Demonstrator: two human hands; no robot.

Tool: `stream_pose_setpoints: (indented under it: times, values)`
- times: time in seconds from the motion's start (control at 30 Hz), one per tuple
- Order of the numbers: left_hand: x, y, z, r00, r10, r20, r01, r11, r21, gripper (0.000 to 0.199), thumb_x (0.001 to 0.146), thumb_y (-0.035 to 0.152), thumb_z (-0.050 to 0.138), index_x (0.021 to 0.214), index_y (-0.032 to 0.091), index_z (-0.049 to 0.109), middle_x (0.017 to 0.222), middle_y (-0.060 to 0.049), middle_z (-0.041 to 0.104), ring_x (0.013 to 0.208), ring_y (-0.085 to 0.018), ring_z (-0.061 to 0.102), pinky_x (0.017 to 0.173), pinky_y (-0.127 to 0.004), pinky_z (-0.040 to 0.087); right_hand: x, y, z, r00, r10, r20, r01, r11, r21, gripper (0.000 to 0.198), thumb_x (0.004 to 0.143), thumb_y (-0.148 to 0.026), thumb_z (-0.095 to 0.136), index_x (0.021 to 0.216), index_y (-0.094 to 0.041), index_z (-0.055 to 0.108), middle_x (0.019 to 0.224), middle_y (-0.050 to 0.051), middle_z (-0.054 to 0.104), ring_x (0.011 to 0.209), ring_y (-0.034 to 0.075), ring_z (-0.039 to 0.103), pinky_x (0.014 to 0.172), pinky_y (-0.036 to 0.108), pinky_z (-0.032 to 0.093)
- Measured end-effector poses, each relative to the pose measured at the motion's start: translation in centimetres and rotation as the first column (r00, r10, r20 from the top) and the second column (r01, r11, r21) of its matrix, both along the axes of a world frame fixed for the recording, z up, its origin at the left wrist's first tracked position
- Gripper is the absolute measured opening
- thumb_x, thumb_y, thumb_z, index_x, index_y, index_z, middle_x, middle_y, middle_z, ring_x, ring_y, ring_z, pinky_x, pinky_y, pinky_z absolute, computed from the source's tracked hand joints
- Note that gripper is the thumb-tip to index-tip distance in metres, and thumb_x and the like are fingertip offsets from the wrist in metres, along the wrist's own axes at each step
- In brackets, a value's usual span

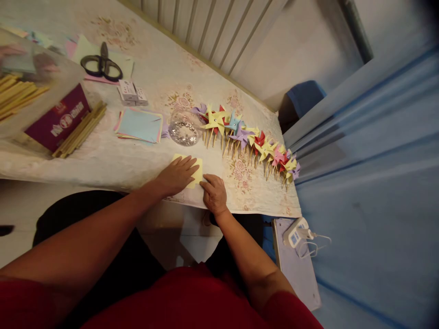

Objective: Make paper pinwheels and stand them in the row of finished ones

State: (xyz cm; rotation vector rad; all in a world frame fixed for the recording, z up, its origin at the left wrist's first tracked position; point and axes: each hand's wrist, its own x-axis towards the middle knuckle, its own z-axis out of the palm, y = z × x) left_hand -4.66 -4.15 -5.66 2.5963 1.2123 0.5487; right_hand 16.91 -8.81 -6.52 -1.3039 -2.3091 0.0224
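Flowered desk [103, 170]: through the head camera I see a cloth-covered surface, its near edge close below both hands; I would work clear of that edge so the paper does not hang over.
Clear plastic box [30, 112]: far left, holding thin yellowish sticks; well apart from the work.
Row of paper pinwheels [265, 148]: many colours on sticks, running off to the right beyond the right hand; I would swing no elbow or sleeve into it.
Left hand [178, 176]: palm down, fingers spread flat on the paper. I would press evenly with the whole palm, as a slip could crease it.
Stack of coloured paper [140, 124]: blue on top, up and left of the left hand.
Right hand [215, 194]: fingers curled at the sheet's right edge; I cannot tell whether they grip it. I would square that edge lightly.
Scissors [103, 64]: dark-handled, far off, upper left.
Round clear dish [185, 143]: just beyond the sheet, full of shiny bits; the likeliest thing to be knocked.
Yellow sheet [198, 176]: on the desk, partly hidden under the left hand.
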Motion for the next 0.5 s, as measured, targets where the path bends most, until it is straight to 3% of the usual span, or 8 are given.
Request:
stream_pose_setpoints:
  times: [0.3,0.4,0.5]
  values:
    - [0.2,-1.1,0.9,0.999,0.044,-0.001,-0.044,0.998,0.05,0.049,0.095,0.03,0.047,0.142,0.015,0.052,0.155,-0.018,0.043,0.147,-0.033,0.032,0.119,-0.056,0.023,-0.1,0.1,-0.2,0.997,0.002,-0.075,-0.001,1.0,0.015,0.032,0.086,-0.006,0.044,0.094,-0.021,0.071,0.115,0.01,0.066,0.113,0.024,0.056,0.097,0.044,0.046]
    - [0.3,-1.2,1.1,0.997,0.058,-0.044,-0.056,0.997,0.052,0.05,0.096,0.031,0.046,0.143,0.017,0.051,0.156,-0.016,0.042,0.148,-0.032,0.031,0.12,-0.054,0.022,-0.2,0.1,-0.1,0.995,-0.01,-0.102,0.01,1.0,0.004,0.041,0.082,-0.005,0.042,0.11,-0.019,0.07,0.117,0.012,0.065,0.113,0.025,0.055,0.098,0.045,0.045]
    - [0.4,-1.3,1.1,0.994,0.069,-0.083,-0.065,0.997,0.053,0.051,0.097,0.033,0.044,0.145,0.018,0.049,0.157,-0.015,0.041,0.149,-0.03,0.029,0.121,-0.053,0.02,-0.3,0.1,0.2,1.0,-0.002,-0.025,0.002,1.0,-0.007,0.051,0.083,-0.005,0.044,0.128,-0.02,0.064,0.13,0.013,0.061,0.118,0.026,0.051,0.098,0.045,0.043]
